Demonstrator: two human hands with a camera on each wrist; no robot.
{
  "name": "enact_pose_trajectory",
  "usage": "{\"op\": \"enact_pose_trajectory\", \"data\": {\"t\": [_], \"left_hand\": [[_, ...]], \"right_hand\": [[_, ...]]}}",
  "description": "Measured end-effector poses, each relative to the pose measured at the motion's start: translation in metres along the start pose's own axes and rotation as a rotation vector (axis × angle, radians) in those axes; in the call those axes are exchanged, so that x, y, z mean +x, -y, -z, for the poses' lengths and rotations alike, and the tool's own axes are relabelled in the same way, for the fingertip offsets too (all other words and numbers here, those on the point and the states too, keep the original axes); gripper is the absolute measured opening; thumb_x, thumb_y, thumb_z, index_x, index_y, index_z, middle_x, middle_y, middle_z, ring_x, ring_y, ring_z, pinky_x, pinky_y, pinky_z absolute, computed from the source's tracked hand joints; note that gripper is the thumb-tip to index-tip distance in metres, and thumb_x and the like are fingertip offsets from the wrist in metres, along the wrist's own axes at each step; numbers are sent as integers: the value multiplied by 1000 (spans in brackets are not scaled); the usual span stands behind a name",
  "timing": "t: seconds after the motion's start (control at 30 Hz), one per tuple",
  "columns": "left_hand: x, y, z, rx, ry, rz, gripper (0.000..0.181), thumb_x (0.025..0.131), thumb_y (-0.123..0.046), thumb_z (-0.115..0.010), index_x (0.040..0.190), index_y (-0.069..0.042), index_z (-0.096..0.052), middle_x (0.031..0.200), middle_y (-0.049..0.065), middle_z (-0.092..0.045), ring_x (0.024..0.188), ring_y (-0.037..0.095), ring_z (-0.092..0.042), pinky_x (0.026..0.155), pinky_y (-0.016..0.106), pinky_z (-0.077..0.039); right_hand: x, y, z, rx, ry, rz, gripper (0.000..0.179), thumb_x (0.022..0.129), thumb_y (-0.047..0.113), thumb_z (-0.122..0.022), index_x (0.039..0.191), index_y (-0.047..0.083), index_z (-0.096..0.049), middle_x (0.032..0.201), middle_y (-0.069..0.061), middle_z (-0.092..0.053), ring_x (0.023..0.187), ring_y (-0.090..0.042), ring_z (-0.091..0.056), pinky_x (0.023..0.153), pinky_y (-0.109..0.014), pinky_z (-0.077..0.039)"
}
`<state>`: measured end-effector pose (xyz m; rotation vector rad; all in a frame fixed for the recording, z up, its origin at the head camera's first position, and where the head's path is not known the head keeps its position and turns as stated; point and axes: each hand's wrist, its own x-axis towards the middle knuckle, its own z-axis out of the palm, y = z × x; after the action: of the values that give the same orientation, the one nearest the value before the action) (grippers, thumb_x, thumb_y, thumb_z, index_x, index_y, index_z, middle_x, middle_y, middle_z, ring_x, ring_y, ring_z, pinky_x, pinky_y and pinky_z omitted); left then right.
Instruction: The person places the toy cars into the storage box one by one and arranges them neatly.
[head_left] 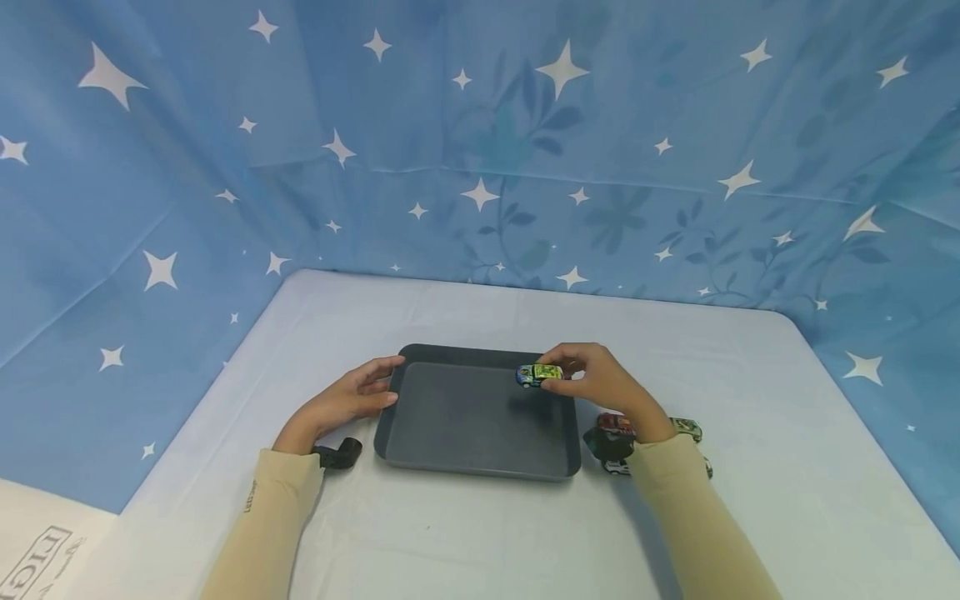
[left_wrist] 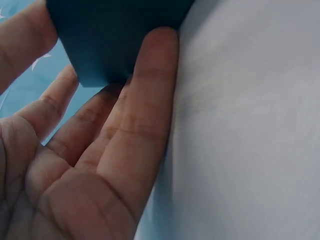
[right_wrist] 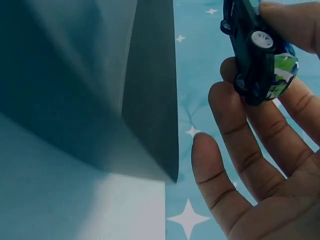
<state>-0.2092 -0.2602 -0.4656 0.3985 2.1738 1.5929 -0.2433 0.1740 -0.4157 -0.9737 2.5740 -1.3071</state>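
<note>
In the head view my right hand (head_left: 596,379) holds a small toy car (head_left: 528,375) with yellow-green and blue patterning, over the right side of a dark grey tray (head_left: 480,417). The right wrist view shows the toy car (right_wrist: 255,55) pinched between thumb and fingertips, its dark underside and wheels turned to the camera. My left hand (head_left: 352,396) touches the tray's left rim, fingers extended and slightly bent. Up close, its fingers (left_wrist: 150,90) lie against the outside of the tray (left_wrist: 110,45).
Right of the tray, more toy cars, including a red one (head_left: 615,423) and a green one (head_left: 686,428), lie partly hidden by my right forearm. A black strap-like item (head_left: 341,454) shows by the left wrist. A blue star-patterned cloth (head_left: 480,150) stands behind the white table (head_left: 465,542).
</note>
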Motion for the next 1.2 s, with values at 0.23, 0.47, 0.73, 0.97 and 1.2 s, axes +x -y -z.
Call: {"op": "enact_pose_trajectory", "data": {"t": [0.23, 0.47, 0.73, 0.97, 1.2], "left_hand": [[0, -4, -2, 14, -1, 12, 75, 110, -20, -64, 172, -6, -24, 176, 29, -17, 161, 54, -17, 122, 69, -34], [-1, -7, -1, 17, -4, 9, 74, 111, -18, -63, 172, -5, -23, 177, 27, -17, 161, 54, -17, 121, 69, -35], [0, -5, -1, 8, 0, 9, 74, 111, -19, -64, 172, -7, -25, 178, 25, -17, 162, 52, -16, 122, 67, -35], [1, -5, -1, 9, -6, 6, 74, 111, -18, -64, 172, -7, -25, 178, 25, -17, 162, 52, -16, 122, 67, -35], [3, -3, -1, 2, 2, 5, 73, 111, -17, -62, 173, -8, -24, 178, 24, -16, 162, 51, -16, 122, 67, -34]], "right_hand": [[7, 6, -6, 54, 30, -24, 22, 96, 3, -82, 117, -2, -77, 107, -10, -76, 89, -20, -72, 83, -35, -61], [16, 14, -14, 83, 51, -47, 24, 95, 1, -82, 118, -4, -76, 111, -14, -75, 95, -21, -72, 86, -37, -62], [26, 19, -24, 72, 18, -96, 25, 95, 3, -82, 118, -3, -77, 112, -15, -76, 101, -26, -74, 93, -46, -60], [34, 23, -36, 62, 1, -142, 28, 95, 8, -83, 121, -2, -78, 115, -16, -77, 101, -27, -73, 91, -46, -57], [42, 25, -45, 83, -4, -161, 29, 96, 7, -82, 122, -2, -77, 112, -14, -77, 92, -19, -69, 85, -41, -56]]}}
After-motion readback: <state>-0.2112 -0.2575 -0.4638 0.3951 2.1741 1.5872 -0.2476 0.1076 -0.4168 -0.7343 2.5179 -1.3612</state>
